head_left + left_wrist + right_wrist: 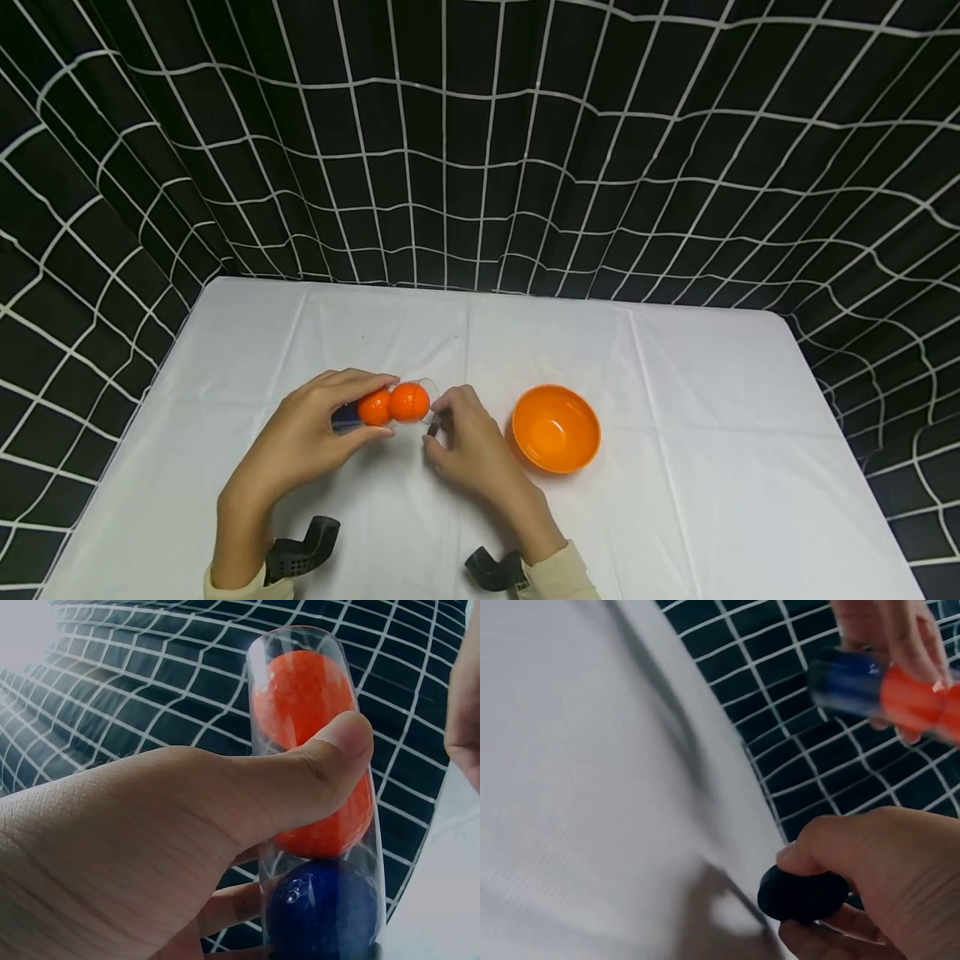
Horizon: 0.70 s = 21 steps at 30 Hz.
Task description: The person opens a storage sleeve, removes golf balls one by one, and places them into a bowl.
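Note:
My left hand (303, 433) grips a clear tube (304, 639), thumb on one side and fingers around the other. Inside it, two orange balls (410, 402) are lined up with a dark blue ball (322, 911), and the blue one lies at the end deeper in the palm. The other end points toward my right hand (480, 454), which pinches a round black cap (802, 892) between thumb and fingers. In the right wrist view the cap is apart from the tube. Part of the blue ball is hidden by the left hand in the head view.
An orange bowl (556, 429) stands on the white tablecloth (720, 483), just right of my right hand. Black cloth with a white net (517, 158) rises behind the table and at both sides. Black wrist mounts (303, 550) sit at both sleeves.

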### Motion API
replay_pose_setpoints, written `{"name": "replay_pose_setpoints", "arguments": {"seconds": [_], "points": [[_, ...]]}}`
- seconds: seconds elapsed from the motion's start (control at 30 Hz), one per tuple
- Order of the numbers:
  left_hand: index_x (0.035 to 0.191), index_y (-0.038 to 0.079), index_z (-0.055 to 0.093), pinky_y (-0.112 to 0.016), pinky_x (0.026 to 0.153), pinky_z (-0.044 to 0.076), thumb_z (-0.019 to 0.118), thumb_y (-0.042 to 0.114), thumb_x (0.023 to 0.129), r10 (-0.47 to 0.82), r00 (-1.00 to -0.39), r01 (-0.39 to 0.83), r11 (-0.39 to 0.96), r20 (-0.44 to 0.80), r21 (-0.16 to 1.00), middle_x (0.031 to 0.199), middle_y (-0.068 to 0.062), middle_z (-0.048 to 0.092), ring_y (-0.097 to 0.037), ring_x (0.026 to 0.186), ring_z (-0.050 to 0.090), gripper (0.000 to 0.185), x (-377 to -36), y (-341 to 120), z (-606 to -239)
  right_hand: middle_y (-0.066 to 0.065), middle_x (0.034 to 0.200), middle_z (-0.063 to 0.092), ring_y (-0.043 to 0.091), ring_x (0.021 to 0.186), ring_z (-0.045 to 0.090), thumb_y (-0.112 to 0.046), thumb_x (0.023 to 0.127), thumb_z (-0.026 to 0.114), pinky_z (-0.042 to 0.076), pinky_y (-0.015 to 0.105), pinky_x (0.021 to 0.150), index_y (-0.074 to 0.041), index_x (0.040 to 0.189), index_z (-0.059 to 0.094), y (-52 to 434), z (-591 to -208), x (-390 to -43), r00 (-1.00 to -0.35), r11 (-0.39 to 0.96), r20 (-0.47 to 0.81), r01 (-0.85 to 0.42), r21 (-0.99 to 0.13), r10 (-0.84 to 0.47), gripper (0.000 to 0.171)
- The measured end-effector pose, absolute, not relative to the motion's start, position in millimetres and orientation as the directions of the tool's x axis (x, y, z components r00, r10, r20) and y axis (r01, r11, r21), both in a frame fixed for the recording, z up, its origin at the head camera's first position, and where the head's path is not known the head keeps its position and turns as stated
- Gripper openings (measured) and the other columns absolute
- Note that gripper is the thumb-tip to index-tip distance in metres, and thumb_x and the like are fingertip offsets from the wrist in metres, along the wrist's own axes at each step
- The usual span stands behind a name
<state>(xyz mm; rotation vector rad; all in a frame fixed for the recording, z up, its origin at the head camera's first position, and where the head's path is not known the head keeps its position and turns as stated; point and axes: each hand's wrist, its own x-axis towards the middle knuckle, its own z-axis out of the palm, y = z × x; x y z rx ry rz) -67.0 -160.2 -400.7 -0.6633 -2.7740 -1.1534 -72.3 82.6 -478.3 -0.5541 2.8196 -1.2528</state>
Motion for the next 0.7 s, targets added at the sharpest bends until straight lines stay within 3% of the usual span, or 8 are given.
{"name": "replay_pose_setpoints", "arguments": {"seconds": [0.1, 0.2, 0.4, 0.7], "points": [[0.134, 0.024, 0.074, -0.046, 0.108, 0.055, 0.092, 0.032, 0.082, 0.37, -0.902, 0.42, 0.625, 0.224, 0.658, 0.13, 0.009, 0.075, -0.017, 0.123, 0.069, 0.056, -67.3, -159.3, -401.6, 0.002, 0.105, 0.056, 0.012, 0.083, 0.052, -0.013, 0.087, 0.079, 0.049, 0.025, 0.076, -0.01, 0.114, 0.06, 80.3, -487.0, -72.0, -0.953, 0.679, 0.116, -0.281, -0.678, -0.28, 0.033], [0.134, 0.023, 0.074, -0.046, 0.107, 0.056, 0.092, 0.032, 0.081, 0.372, -0.898, 0.428, 0.624, 0.234, 0.653, 0.13, 0.009, 0.075, -0.017, 0.122, 0.069, 0.056, -67.7, -158.7, -402.2, 0.003, 0.104, 0.059, 0.015, 0.081, 0.057, -0.014, 0.086, 0.08, 0.054, 0.029, 0.076, -0.01, 0.115, 0.063, 81.1, -489.0, -71.9, -0.963, 0.72, 0.123, -0.261, -0.643, -0.239, 0.034], [0.134, 0.024, 0.074, -0.046, 0.106, 0.056, 0.092, 0.033, 0.081, 0.372, -0.898, 0.432, 0.636, 0.237, 0.64, 0.13, 0.009, 0.075, -0.016, 0.12, 0.07, 0.056, -68.4, -157.7, -402.8, 0.008, 0.106, 0.07, 0.026, 0.094, 0.069, -0.01, 0.08, 0.081, 0.061, 0.041, 0.089, -0.007, 0.111, 0.074, 82.9, -483.5, -71.3, -0.965, 0.766, 0.138, -0.261, -0.587, -0.224, 0.032], [0.135, 0.025, 0.073, -0.046, 0.109, 0.055, 0.092, 0.033, 0.083, 0.344, -0.91, 0.407, 0.642, 0.231, 0.65, 0.131, 0.009, 0.074, -0.017, 0.125, 0.068, 0.056, -67.3, -154.2, -401.9, 0.011, 0.11, 0.07, 0.027, 0.101, 0.062, -0.007, 0.082, 0.081, 0.059, 0.042, 0.092, -0.004, 0.114, 0.077, 84.2, -482.8, -70.5, -0.972, 0.804, 0.059, -0.222, -0.552, -0.228, 0.032]]}}
